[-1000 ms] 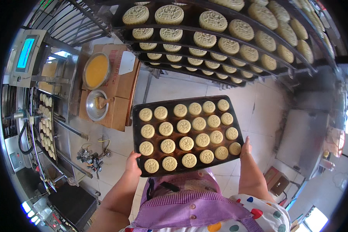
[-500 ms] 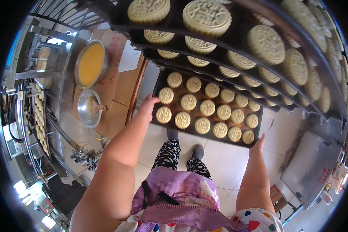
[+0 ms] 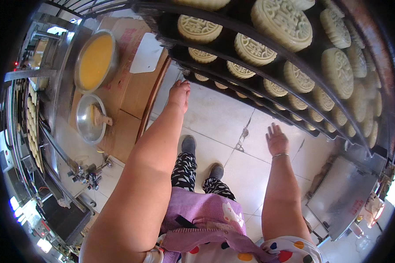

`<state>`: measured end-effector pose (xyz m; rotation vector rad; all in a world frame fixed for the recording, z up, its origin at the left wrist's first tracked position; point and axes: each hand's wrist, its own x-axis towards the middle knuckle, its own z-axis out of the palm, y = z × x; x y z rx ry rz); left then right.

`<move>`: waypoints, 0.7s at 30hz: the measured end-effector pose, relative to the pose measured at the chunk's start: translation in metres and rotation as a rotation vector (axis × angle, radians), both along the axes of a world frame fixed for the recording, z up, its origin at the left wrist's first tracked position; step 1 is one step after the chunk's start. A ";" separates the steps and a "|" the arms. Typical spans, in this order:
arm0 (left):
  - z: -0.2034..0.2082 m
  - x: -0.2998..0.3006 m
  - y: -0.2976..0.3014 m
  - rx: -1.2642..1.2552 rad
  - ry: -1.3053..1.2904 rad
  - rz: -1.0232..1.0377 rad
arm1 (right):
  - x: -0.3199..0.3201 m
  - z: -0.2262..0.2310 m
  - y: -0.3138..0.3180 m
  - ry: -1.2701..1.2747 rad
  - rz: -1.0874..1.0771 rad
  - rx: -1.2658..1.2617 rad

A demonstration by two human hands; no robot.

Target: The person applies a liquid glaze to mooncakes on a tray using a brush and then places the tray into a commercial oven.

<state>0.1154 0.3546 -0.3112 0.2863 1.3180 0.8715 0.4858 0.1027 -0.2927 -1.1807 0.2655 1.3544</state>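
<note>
Several dark baking trays (image 3: 232,49) of pale round mooncakes (image 3: 254,49) are stacked in a rack across the top and right. Each mooncake has a raised pattern pressed into its top. My left hand (image 3: 179,95) is just below the rack's lower left corner, fingers loosely bent, nothing visible in it. Beneath the rack's lower edge, above the floor, my right hand (image 3: 277,140) is open with its fingers spread, holding nothing. The lower trays show only as thin edges, with most of their mooncakes hidden.
At left, a metal bowl of yellow liquid (image 3: 95,61) and a smaller metal bowl (image 3: 84,127) with a wooden-handled brush (image 3: 102,118) rest on cardboard (image 3: 134,94). Machinery (image 3: 85,173) stands at lower left, a metal cabinet (image 3: 342,197) at right. Tiled floor (image 3: 237,149) lies between.
The tray of mooncakes that both hands held has gone into the rack, out of my hands. My left hand has moved up and slightly right; my right hand up and left. The view has shifted.
</note>
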 end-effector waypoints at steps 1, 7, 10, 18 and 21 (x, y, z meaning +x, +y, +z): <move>0.002 -0.006 -0.014 0.018 0.145 -0.103 | -0.016 0.009 -0.001 -0.005 0.043 -0.099; 0.049 -0.076 -0.181 0.004 0.577 -0.923 | -0.086 0.066 -0.106 0.088 0.474 -0.427; 0.109 -0.143 -0.281 0.074 0.701 -1.281 | -0.124 0.119 -0.148 0.044 0.832 -0.637; 0.219 -0.301 -0.476 -0.390 1.065 -0.866 | -0.090 0.163 -0.155 -0.272 1.525 -0.198; 0.235 -0.297 -0.568 -0.461 0.987 -0.618 | -0.067 0.128 -0.124 -0.193 1.202 -0.356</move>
